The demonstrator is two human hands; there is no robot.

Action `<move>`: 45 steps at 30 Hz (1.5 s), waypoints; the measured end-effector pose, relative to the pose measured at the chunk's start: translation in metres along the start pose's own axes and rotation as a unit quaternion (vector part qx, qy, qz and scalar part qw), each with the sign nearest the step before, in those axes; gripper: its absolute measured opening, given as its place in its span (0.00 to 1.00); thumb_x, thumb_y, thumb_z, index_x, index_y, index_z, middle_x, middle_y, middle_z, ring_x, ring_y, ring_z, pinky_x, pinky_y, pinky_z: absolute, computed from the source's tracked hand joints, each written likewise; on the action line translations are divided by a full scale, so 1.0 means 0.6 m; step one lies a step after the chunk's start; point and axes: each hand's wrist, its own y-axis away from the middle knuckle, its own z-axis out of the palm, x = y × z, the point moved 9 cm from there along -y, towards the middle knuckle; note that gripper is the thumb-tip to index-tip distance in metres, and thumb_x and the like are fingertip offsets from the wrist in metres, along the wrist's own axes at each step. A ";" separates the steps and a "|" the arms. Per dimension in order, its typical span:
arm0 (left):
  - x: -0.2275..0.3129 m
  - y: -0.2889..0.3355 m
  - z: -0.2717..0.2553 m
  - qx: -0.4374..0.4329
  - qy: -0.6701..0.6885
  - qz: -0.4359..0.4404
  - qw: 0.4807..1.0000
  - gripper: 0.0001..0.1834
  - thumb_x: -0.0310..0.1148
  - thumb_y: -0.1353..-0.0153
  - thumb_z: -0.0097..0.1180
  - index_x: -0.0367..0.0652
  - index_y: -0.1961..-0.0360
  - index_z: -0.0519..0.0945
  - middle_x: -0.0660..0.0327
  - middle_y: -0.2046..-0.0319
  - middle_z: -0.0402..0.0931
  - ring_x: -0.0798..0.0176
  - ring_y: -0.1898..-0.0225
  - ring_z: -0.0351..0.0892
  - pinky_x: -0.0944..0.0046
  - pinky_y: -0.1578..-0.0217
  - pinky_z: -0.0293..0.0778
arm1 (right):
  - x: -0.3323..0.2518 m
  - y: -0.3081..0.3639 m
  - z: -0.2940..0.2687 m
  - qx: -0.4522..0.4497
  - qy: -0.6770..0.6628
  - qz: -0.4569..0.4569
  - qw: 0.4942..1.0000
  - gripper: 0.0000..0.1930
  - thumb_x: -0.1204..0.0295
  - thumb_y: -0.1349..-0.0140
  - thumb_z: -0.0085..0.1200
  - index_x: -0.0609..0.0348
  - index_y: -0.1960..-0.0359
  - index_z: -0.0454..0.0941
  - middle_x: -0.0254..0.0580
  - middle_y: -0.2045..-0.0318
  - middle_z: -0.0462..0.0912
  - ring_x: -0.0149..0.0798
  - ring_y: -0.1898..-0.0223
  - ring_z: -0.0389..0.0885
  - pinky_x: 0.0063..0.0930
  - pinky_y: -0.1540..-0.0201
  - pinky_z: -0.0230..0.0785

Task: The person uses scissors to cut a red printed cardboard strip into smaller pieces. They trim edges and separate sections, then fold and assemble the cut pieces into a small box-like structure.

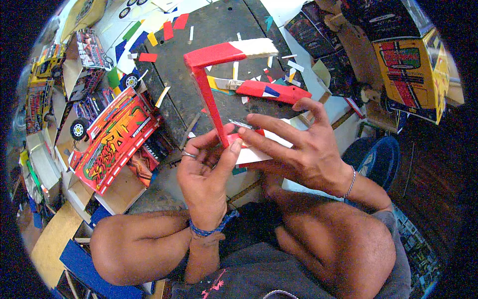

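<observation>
My left hand (206, 172) is closed on a red, angular bracket-shaped piece (209, 102), with thumb and fingers pinching its lower end. The upright part rises to a bent top arm, which runs to the right and ends in white. My right hand (308, 147) has its fingers spread, and two fingertips press on a small dark and white strip (240, 124) at the base of the piece. Its thumb is hidden. Under those fingers a flat white part (274, 139) with red edging sticks out. What joins it to the red piece is covered by my hands.
A dark worktop (179, 50) carries coloured scraps and a long red object (274, 91) with a pale end. At the left lies a red decorated model-vehicle panel (117, 142) beside a small wheel (79, 128). A yellow boxy model (411, 74) stands right; a blue round tub (373, 159) is below it.
</observation>
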 end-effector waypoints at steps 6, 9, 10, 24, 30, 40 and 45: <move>-0.016 0.000 0.010 -0.021 0.074 -0.037 0.996 0.18 0.20 0.39 0.65 0.36 0.51 0.73 0.48 0.49 0.80 0.61 0.50 0.82 0.61 0.44 0.78 | 0.013 0.000 -0.009 0.022 0.002 0.015 1.000 0.31 0.57 0.56 0.68 0.30 0.44 0.81 0.24 0.47 0.81 0.25 0.47 0.79 0.49 0.37 0.54; -0.014 0.000 0.011 -0.028 0.069 -0.033 0.997 0.18 0.20 0.40 0.66 0.37 0.52 0.73 0.50 0.50 0.81 0.62 0.50 0.81 0.62 0.45 0.78 | 0.015 0.000 -0.010 0.027 -0.012 0.027 0.999 0.30 0.59 0.57 0.70 0.31 0.46 0.82 0.23 0.50 0.82 0.26 0.49 0.80 0.49 0.37 0.55; -0.015 0.000 0.011 -0.027 0.065 -0.035 0.997 0.18 0.20 0.40 0.66 0.37 0.53 0.72 0.50 0.51 0.81 0.62 0.50 0.81 0.62 0.45 0.78 | 0.014 0.000 -0.011 0.029 -0.015 0.029 0.999 0.30 0.59 0.57 0.70 0.31 0.46 0.82 0.23 0.50 0.82 0.26 0.49 0.80 0.48 0.37 0.55; -0.026 0.002 0.013 -0.049 0.124 -0.094 0.987 0.19 0.22 0.36 0.63 0.38 0.44 0.73 0.55 0.47 0.79 0.64 0.47 0.79 0.65 0.45 0.76 | 0.009 0.001 -0.005 0.039 -0.058 0.026 0.997 0.23 0.66 0.52 0.67 0.40 0.50 0.84 0.22 0.56 0.83 0.26 0.54 0.80 0.47 0.40 0.58; -0.024 0.001 0.016 -0.064 0.134 -0.095 0.984 0.22 0.24 0.32 0.59 0.39 0.38 0.73 0.57 0.45 0.78 0.65 0.45 0.78 0.66 0.45 0.76 | 0.009 0.000 -0.003 0.026 -0.060 0.042 0.997 0.24 0.66 0.53 0.68 0.39 0.50 0.83 0.22 0.58 0.83 0.25 0.54 0.80 0.48 0.40 0.57; -0.024 0.001 0.016 -0.061 0.124 -0.058 0.989 0.21 0.26 0.32 0.59 0.40 0.39 0.73 0.57 0.47 0.80 0.66 0.47 0.79 0.66 0.47 0.77 | 0.012 -0.003 -0.002 0.021 -0.079 0.039 0.996 0.18 0.66 0.49 0.69 0.39 0.54 0.84 0.23 0.59 0.82 0.27 0.56 0.80 0.44 0.42 0.59; -0.021 -0.001 0.014 -0.065 0.096 -0.037 0.993 0.21 0.26 0.33 0.60 0.40 0.39 0.74 0.57 0.48 0.80 0.65 0.48 0.79 0.66 0.49 0.77 | 0.010 -0.007 -0.002 0.027 -0.090 0.032 0.995 0.18 0.66 0.49 0.69 0.41 0.55 0.84 0.24 0.60 0.82 0.28 0.57 0.80 0.40 0.45 0.62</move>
